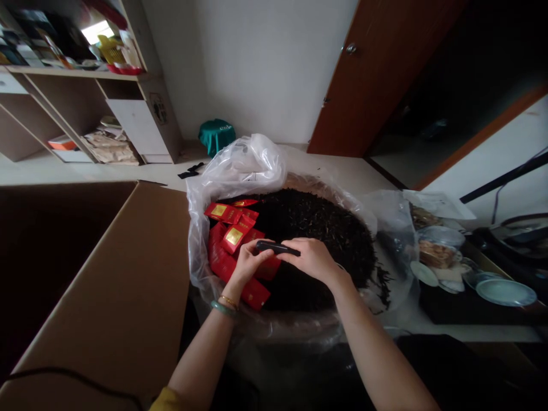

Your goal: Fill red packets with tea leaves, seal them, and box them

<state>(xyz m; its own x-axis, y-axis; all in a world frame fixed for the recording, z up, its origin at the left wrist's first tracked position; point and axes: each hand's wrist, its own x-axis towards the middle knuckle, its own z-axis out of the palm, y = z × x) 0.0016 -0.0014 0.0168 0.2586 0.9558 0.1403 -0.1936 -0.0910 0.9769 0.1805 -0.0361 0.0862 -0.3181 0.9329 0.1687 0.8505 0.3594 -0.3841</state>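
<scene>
A big clear plastic bag [240,165] sits open in front of me, filled with dark loose tea leaves [317,222]. Several small red packets with gold labels [233,234] lie on its left side. My left hand [250,261] and my right hand [312,258] meet over the bag. Both are closed on a small flat black object [276,247], the left at its near-left end, the right at its right end. A red packet [269,268] shows just beneath my hands; whether they also hold it I cannot tell.
A large open cardboard box [115,274] stands on the left. A tea tray with plates and bowls [454,268] is on the right. Shelves [85,108] line the back left wall, a green bag [216,136] lies on the floor, and a brown door [363,74] is behind.
</scene>
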